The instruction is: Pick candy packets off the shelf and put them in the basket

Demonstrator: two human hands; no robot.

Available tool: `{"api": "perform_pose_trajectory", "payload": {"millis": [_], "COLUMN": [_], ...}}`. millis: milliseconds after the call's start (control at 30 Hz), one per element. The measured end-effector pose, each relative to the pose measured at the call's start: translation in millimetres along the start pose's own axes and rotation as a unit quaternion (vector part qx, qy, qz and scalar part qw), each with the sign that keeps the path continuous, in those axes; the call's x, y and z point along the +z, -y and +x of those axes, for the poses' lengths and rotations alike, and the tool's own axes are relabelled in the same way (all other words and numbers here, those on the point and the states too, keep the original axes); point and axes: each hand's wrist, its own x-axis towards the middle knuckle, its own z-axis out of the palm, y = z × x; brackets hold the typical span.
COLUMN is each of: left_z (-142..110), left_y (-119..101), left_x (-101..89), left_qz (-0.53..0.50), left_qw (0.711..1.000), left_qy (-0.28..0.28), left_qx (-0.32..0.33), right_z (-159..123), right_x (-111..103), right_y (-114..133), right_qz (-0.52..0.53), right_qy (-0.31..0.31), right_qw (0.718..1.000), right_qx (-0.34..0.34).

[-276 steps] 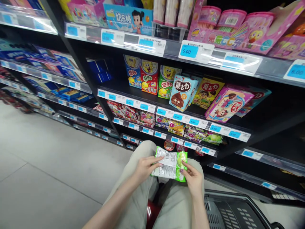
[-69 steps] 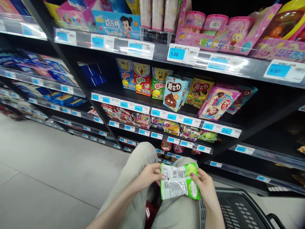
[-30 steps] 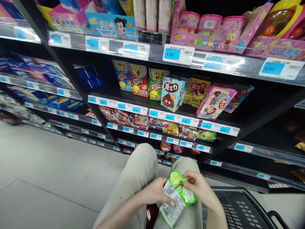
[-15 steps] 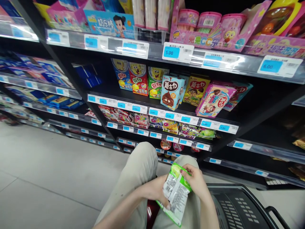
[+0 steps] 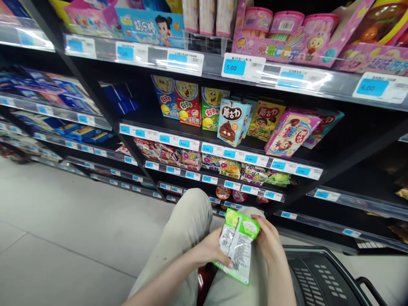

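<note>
I hold a green and white snack packet over my lap, its printed back with a barcode facing me. My left hand grips the packet's left edge with fingers curled under it. My right hand pinches its upper right corner. The packet stands tilted, its top toward the shelves. My knees in beige trousers are bent below it.
Black shop shelves with blue price tags face me, stocked with cartoon snack boxes and pink candy tubs. A dark shopping basket sits at the lower right. Grey tiled floor stretches left.
The packet has been turned from lying crosswise to standing upright and tilted, and lifted a little. Both hands kept hold of it throughout.
</note>
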Motion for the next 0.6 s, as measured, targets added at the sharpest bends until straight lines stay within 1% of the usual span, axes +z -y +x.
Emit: {"api": "perform_pose_trajectory", "payload": {"millis": [67,100,133,267,400,500,600], "left_z": [1.6,2.3,2.9,4.4,5.1,5.6,5.4], "left_y": [1.0,1.3,1.8,6.1,8.9,7.0,4.2], "left_x": [-1.0,-1.6,-2.2,-4.6,-5.4,-3.6,-2.7], "left_qz": [-0.011,-0.013,-0.013,0.029,0.103,0.113,0.096], "left_qw": [0.999,0.999,0.999,0.999,0.994,0.993,0.994], "left_qy": [-0.032,-0.037,-0.035,-0.015,-0.033,-0.033,-0.030], "left_qx": [-0.001,0.003,0.010,0.028,0.017,0.027,0.030], "right_z": [-8.2,-11.2,-12.8,-5.9,4.2,6.6,5.1], "right_x": [2.2,3.5,4.6,4.2,-1.5,-2.4,2.9], "right_y": [-2.6,-5.4,-9.0,-24.8,-34.5,-37.6,-38.1], "right_qz": [-0.009,-0.025,-0.042,-0.113,-0.195,-0.207,-0.177], "right_qy": [0.049,0.063,0.062,-0.001,-0.057,-0.088,-0.101], "right_qw": [0.999,0.998,0.997,0.991,0.972,0.964,0.969], "right_qx": [0.016,0.015,0.004,-0.068,-0.120,-0.141,-0.141]}}
